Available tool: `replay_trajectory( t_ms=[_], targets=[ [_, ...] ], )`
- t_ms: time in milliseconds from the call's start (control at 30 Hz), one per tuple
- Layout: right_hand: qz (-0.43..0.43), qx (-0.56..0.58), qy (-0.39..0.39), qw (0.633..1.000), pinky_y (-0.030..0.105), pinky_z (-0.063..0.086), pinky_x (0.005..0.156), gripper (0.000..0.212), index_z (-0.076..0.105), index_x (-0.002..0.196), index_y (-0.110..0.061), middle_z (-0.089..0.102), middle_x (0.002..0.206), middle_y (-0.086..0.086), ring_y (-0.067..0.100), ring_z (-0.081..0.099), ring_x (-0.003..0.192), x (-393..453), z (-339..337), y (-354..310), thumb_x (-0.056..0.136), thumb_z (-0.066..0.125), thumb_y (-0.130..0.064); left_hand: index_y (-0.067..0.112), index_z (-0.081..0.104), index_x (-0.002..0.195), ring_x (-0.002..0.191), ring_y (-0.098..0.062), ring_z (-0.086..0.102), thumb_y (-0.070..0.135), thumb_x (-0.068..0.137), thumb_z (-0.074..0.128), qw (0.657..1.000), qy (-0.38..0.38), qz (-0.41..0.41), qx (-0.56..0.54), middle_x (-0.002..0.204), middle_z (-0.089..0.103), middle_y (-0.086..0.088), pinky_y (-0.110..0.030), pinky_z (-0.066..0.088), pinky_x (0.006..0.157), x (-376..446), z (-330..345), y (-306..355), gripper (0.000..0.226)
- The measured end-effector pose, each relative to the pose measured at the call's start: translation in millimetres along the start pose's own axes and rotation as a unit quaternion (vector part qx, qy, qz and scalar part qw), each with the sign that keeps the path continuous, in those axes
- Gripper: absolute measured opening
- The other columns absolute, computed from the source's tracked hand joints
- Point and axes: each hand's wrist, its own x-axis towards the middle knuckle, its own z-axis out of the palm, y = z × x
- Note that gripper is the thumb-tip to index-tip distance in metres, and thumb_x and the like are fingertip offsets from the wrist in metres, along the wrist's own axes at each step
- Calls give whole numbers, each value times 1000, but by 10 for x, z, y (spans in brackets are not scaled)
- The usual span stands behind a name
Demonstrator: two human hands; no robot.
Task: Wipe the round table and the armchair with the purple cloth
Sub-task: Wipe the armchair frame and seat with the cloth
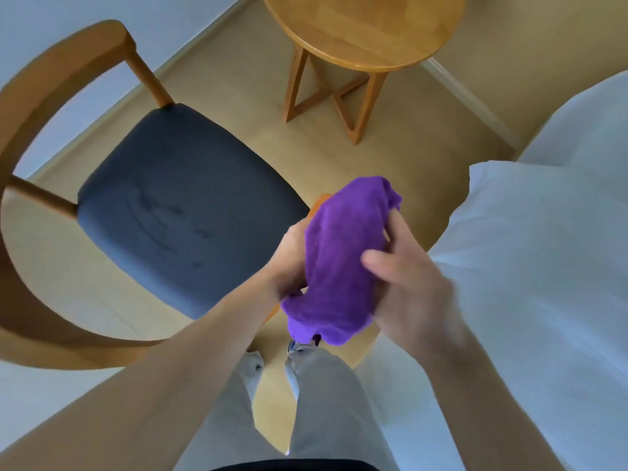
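Note:
A bunched purple cloth is held in the air in front of me, above the floor. My left hand grips its left side from beneath. My right hand holds its right side, thumb across the front and fingers behind; this hand is blurred. The armchair stands to the left, with a dark grey seat cushion and a curved wooden backrest. At the top of the view stands the round wooden table on crossed legs, its top bare.
A bed with white bedding and a pillow fills the right side, close to my right arm. Light wooden floor lies between chair, table and bed. My legs in light trousers are below the cloth.

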Motion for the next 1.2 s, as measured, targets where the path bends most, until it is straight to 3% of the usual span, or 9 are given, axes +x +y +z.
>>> replay_trajectory(
  t_ms=[100, 167, 233, 433, 533, 667, 733, 967, 1200],
  targets=[
    [-72, -367, 153, 915, 28, 51, 76, 32, 52, 112, -14, 57, 98, 10, 17, 59, 86, 382, -128, 321, 83, 61, -4, 24, 61, 87, 83, -21, 66, 46, 97, 53, 999, 20, -4, 41, 92, 66, 0, -33, 58, 74, 238, 68, -125, 25],
    [-96, -498, 175, 844, 20, 47, 72, 33, 52, 115, -21, 52, 111, -5, 7, 52, 89, 656, -331, 606, 85, 58, -9, 26, 60, 112, 118, -23, 54, 40, 93, 57, 980, 91, -5, 177, 124, 57, 0, -42, 49, 98, 453, 5, -404, 24],
    [-62, -582, 160, 795, 33, 54, 72, 35, 50, 120, -24, 44, 133, -8, 10, 52, 95, 916, -566, 892, 86, 57, -18, 22, 50, 132, 126, -22, 43, 30, 96, 54, 933, 178, 21, 311, 135, 48, 1, -41, 43, 102, 563, -57, -625, 37],
    [-57, -816, 153, 555, 48, 35, 101, 42, 58, 123, -31, 37, 156, -1, 35, 47, 120, 1248, -943, 1220, 87, 46, -46, 22, 40, 146, 130, -20, 45, 51, 103, 38, 924, 197, -16, 329, 144, 49, 2, -40, 38, 108, 436, -182, -1207, 52],
    [-44, -800, 145, 581, 59, 20, 120, 51, 55, 129, -26, 37, 158, 0, 40, 29, 146, 1474, -1031, 1132, 87, 39, -49, 26, 46, 134, 115, -20, 56, 64, 99, 23, 914, 191, -47, 356, 129, 56, 6, -39, 47, 98, 243, -175, -1451, 57],
    [-4, -653, 185, 735, 52, 45, 101, 48, 54, 122, -19, 48, 141, 2, 30, 49, 119, 1728, -960, 1105, 84, 42, -46, 26, 43, 89, 62, -13, 52, 67, 90, 2, 872, 216, -57, 435, 71, 51, 10, -29, 37, 59, 55, -202, -1575, 59],
    [-14, -600, 233, 765, 48, 47, 100, 51, 54, 127, -18, 48, 138, 2, 27, 50, 116, 1693, -911, 1187, 84, 45, -45, 24, 41, 81, 52, -10, 44, 62, 94, 3, 858, 231, -45, 457, 61, 44, 10, -27, 29, 51, 55, -214, -1595, 54],
    [-60, -577, 278, 766, 38, 29, 122, 62, 29, 156, -17, 3, 169, 14, 30, 14, 154, 1207, -666, 1694, 99, 53, -27, 26, 40, 79, 49, -9, 38, 56, 95, 3, 862, 263, -8, 433, 59, 39, 13, -22, 23, 49, 51, -203, -1623, 50],
    [20, -661, 294, 690, 52, 31, 116, 50, 37, 152, -20, 32, 158, 13, 35, 30, 144, 1841, -796, 1285, 105, 43, -36, 22, 41, 76, 46, -10, 36, 53, 97, 6, 864, 257, -3, 433, 54, 39, 9, -27, 26, 47, 84, -216, -1665, 51]
  ],
)
